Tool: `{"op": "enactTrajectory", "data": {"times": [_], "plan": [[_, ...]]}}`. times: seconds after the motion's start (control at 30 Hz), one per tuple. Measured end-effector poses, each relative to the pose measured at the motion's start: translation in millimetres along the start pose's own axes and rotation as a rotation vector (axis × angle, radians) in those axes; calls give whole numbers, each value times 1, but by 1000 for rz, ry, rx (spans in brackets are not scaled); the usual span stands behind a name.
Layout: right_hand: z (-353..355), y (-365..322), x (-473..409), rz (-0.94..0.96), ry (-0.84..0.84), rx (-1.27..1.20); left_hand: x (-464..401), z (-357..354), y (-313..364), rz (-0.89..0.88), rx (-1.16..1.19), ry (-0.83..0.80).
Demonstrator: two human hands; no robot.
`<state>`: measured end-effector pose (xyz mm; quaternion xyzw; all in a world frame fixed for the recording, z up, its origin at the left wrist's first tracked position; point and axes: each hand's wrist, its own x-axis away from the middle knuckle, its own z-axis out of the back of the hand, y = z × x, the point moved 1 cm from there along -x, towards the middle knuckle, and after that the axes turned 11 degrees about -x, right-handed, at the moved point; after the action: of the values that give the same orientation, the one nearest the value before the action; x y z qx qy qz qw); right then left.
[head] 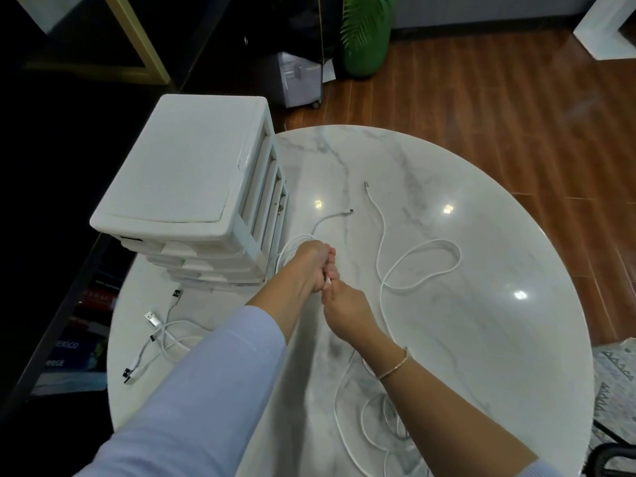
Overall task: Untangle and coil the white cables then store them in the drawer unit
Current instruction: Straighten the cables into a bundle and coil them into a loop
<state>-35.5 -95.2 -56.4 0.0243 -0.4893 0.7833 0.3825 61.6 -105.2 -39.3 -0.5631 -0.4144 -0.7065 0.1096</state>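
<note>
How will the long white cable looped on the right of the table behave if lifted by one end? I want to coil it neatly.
The long white cable lies in loose curves, so it is probably floppy and would trail. The marble table looks glossy, so it may slide easily.

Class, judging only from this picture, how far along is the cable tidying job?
Done: nothing; the white plastic drawer unit looks shut. In hand: the left hand and right hand grip one white cable between them. Left: the long looped white cable and the small tangled cables lie loose on the marble table.
</note>
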Motion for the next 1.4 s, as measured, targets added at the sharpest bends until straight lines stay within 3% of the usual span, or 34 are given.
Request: {"op": "enactTrajectory", "data": {"times": [0.13, 0.37, 0.7, 0.83, 1.0, 1.13, 1.27, 1.4], "plan": [[4, -1, 4, 35, -48, -123, -4, -3, -1, -58, -91, 54], [4, 16, -6, -233, 48, -519, 1, 10, -21, -75, -96, -206], [-6, 9, 7, -317, -11, -662, -1, 8, -37, -223, -103, -39], [-6, 9, 21, -316, -67, -792, -3, 7, -37, -210, -81, -44], [-2, 24, 22, -421, -8, -957, -1, 9, -41, -203, -55, -68], [-11, 19, 28, -412, 6, -827, -3, 12, -42, -207, -72, -19], [-10, 14, 31, -102, -13, -142, -8, 8, -46, -157, -70, 21], [-7, 16, 35, -15, -34, -13, -10, 6, -47, -78, -57, 30]]}}
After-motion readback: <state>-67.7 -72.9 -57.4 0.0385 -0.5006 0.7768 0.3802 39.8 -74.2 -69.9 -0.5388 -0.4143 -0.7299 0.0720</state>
